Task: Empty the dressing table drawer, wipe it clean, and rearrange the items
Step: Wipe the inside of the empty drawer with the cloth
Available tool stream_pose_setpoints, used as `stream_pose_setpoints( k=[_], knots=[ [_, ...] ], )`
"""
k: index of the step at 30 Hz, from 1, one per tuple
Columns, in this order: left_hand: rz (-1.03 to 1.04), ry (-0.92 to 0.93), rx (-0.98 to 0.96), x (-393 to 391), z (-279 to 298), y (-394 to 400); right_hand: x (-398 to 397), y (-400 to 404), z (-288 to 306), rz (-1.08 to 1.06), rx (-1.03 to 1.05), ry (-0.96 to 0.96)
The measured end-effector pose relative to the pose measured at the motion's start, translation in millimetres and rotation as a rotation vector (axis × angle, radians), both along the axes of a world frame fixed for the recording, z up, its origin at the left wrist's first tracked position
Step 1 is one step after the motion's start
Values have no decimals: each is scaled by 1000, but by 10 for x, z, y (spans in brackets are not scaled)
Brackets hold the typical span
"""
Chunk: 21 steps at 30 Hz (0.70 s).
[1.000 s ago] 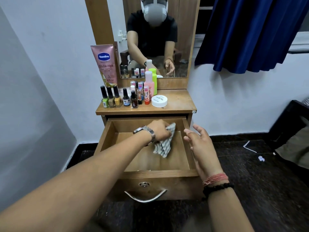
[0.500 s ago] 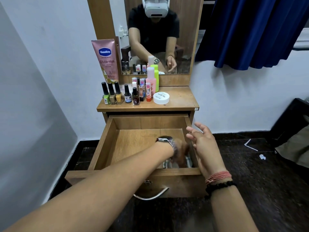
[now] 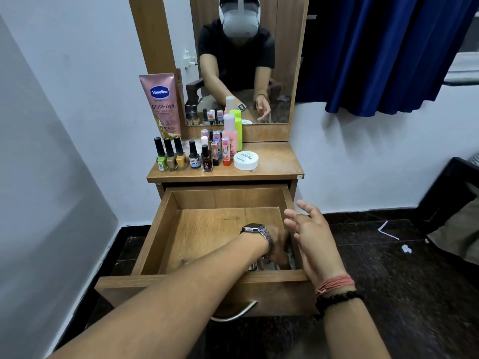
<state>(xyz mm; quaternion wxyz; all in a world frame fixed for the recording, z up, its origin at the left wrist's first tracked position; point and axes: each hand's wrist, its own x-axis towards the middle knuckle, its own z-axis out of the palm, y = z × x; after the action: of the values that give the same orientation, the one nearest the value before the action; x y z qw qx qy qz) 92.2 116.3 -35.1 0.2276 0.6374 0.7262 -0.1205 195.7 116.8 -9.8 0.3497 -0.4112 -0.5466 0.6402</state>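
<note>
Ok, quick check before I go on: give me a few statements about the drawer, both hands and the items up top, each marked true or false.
1. The drawer is pulled out and its floor is bare wood apart from the cloth. True.
2. The left hand is wiping at the drawer's front right corner, on the cloth. True.
3. The right hand grips the drawer handle. False: it hovers open over the drawer's right wall, holding nothing.
4. The nail polish bottles stand on the tabletop. True.
5. The white round jar lies inside the drawer. False: it sits on the tabletop.
</note>
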Motion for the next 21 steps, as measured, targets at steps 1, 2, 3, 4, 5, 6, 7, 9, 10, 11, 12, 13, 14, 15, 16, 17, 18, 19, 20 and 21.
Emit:
stream_pose_setpoints(
  k=[1,2,3,4,5,6,7,9,10,11,12,13,14,15,16,17,18,19,20,21],
  knots=[
    [-6,5,23,-3,-12,19,6,4,-3,-6,-11,8],
    [-22,16,43,-9,-29,41,12,4,-8,-11,-16,13],
    [-44,30,67,-15,-31,67,14,7,-12,-16,-15,19],
    [-68,46,94,-20,-31,89,14,11,-16,-20,-11,23],
    [-87,60,122,-30,-31,110,11,13,-18,-21,-7,22],
    [-100,82,141,-43,-31,130,8,15,-22,-22,-2,19],
    [-107,113,160,-63,-27,147,3,17,-20,-21,1,18],
    [-81,169,238,-139,-33,183,3,15,-17,-19,-1,23],
    [-41,173,302,-197,-35,198,1,13,-14,-18,-3,28],
    [-5,168,368,-255,-41,215,0,14,-12,-17,-7,31],
    [22,164,426,-313,-53,228,-2,14,-12,-18,-11,35],
    [38,163,465,-362,-73,241,-3,15,-13,-21,-16,39],
    [46,160,488,-400,-102,254,-3,16,-14,-24,-19,42],
    [51,148,505,-422,-134,268,-5,14,-13,-25,-19,43],
    [58,126,517,-427,-169,281,-7,14,-14,-25,-16,42],
    [69,102,525,-425,-202,297,-12,15,-14,-25,-10,40],
    [88,81,527,-418,-231,314,-14,16,-16,-26,-3,38],
    [110,71,525,-409,-253,327,-16,16,-19,-28,1,35],
    [126,70,521,-403,-266,338,-15,17,-23,-29,5,34],
    [128,75,520,-403,-274,336,-18,11,-24,-31,8,35]
  ],
)
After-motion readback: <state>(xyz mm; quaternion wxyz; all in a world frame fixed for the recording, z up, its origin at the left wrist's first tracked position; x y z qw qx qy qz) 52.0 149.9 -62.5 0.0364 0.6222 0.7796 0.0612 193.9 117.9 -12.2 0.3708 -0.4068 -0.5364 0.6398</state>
